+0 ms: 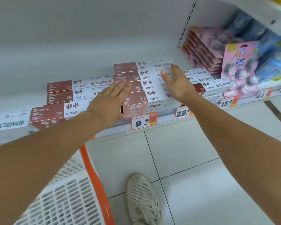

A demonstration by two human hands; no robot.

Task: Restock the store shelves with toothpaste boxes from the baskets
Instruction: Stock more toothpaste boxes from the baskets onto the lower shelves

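Fingers (122,85) of the left hand (107,103) and right hand (177,83) lie straight, flat against the tall stack (143,86) of boxes on the shelf (165,120), grasping nothing. Left of the stack, lower rows (71,91) suggest restocking is well along; the basket (68,200) below-left shows no boxes.

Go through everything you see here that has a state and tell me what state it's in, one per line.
Left hand: open, fingers straight, against the left end of the CB-1 stack.
Right hand: open, fingers straight, resting on the stack's right part.
CB-1 stack: boxes closed, piled flat on the shelf.
Oralshark boxes: closed, stacked flat left of it.
Basket: on the floor, contents not visible.
Pink hanging packs: sealed, upright.
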